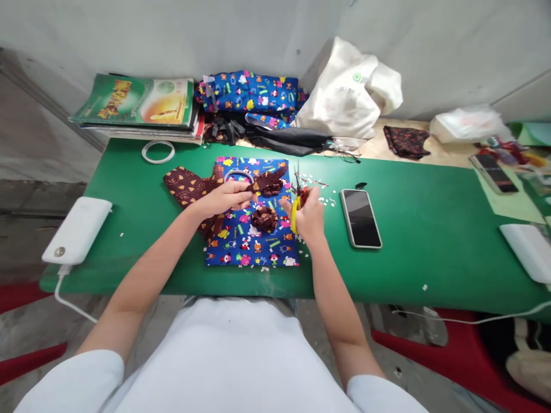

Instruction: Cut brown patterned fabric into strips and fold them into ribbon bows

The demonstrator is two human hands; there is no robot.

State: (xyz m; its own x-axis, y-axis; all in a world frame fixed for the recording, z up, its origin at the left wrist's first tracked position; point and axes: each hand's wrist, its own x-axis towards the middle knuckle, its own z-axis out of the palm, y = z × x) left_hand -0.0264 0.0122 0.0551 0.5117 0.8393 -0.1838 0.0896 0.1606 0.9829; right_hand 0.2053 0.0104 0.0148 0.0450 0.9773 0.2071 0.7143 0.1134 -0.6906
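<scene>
Left hand (236, 198) is closed on a brown strip (270, 179) above the blue cloth (228, 250); scissors (294, 217) are gripped in the right hand (311, 215). One bunch (264, 219) appears formed; strip work seems unfinished.

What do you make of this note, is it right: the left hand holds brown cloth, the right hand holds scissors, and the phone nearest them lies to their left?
Not quite. The left hand does hold brown cloth and the right hand scissors, but the phone nearest them lies to their right, not left, as the head view shows.
</scene>
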